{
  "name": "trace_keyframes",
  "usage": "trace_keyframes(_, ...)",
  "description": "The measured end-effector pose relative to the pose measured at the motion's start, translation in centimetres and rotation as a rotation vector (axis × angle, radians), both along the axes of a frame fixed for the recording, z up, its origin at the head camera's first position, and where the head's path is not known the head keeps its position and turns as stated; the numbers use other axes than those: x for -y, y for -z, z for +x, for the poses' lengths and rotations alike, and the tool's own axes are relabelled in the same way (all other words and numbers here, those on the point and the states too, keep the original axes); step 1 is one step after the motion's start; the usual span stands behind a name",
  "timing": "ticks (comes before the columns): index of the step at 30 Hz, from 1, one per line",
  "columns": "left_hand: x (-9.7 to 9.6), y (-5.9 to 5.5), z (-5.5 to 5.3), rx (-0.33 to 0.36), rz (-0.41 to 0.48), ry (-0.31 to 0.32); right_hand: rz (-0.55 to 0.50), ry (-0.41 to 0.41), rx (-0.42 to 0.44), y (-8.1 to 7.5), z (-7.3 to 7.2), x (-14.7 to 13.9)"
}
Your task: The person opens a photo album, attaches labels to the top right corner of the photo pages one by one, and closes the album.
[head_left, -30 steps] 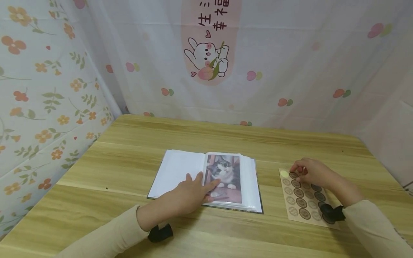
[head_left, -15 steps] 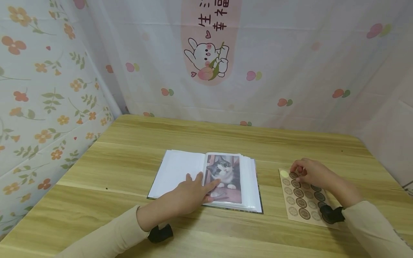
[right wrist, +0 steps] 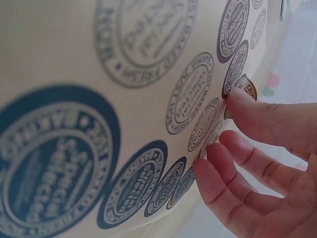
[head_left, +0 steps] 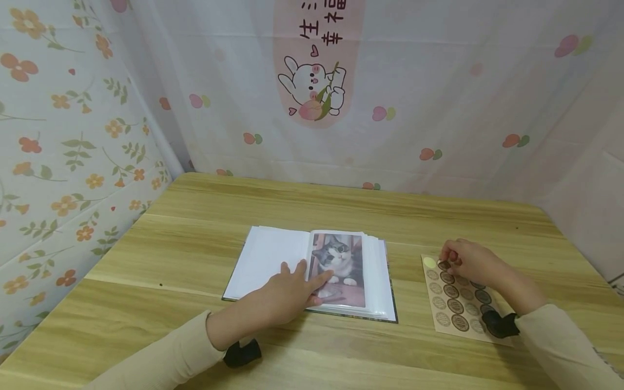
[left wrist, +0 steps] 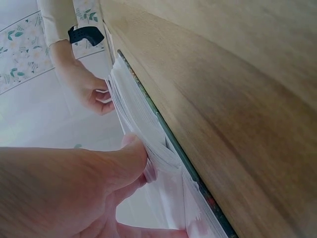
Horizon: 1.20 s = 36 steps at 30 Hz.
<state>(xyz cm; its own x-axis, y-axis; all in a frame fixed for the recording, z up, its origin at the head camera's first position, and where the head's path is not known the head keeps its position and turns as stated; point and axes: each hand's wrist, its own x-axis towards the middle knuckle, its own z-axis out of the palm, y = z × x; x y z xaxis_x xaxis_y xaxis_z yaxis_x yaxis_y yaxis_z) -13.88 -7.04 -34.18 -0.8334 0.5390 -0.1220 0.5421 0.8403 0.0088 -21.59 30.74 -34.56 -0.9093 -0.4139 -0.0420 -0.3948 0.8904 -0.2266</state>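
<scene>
Since the earlier frames the right hand (head_left: 472, 261) has shifted very slightly to the right, and the dark round sticker (head_left: 443, 265) at its fingertips now tilts up more, with a pale crescent showing beside it. That sticker is at the far end of the sticker sheet (head_left: 449, 329), next to a pale yellow circle (head_left: 429, 262). The right hand's grip is nearly closed, thumb and forefinger pinching the sticker's edge; in the right wrist view the other fingers curl loosely next to the sheet.

To the left of the sheet, well apart from it, the photo album (head_left: 270, 260) lies spread flat, a cat photo (head_left: 338, 252) on its right-hand page. The left hand (head_left: 287, 292) rests across it with fingers fanned wide, one on the photo, thumb at the page edge; its grip is not closed around anything. Album and sheet both lie on the wood-grained surface (head_left: 161, 254), with a patterned curtain (head_left: 234, 97) behind.
</scene>
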Motion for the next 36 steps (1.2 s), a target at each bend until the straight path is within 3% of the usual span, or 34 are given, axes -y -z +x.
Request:
trace_keyframes(16, -0.01, -0.01, 0.11, -0.005, 0.012, 0.006, 0.029, 0.051, 0.056, -0.32, 0.06, 0.36)
trace_keyframes(26, -0.02, -0.13, 0.17, -0.002, 0.017, 0.0, -0.086, 0.02, 0.084, -0.38, 0.49, 0.07)
trace_keyframes(36, -0.02, -0.15, 0.2, -0.001, 0.017, -0.01, -0.044, 0.007, 0.084, -0.38, 0.53, 0.11)
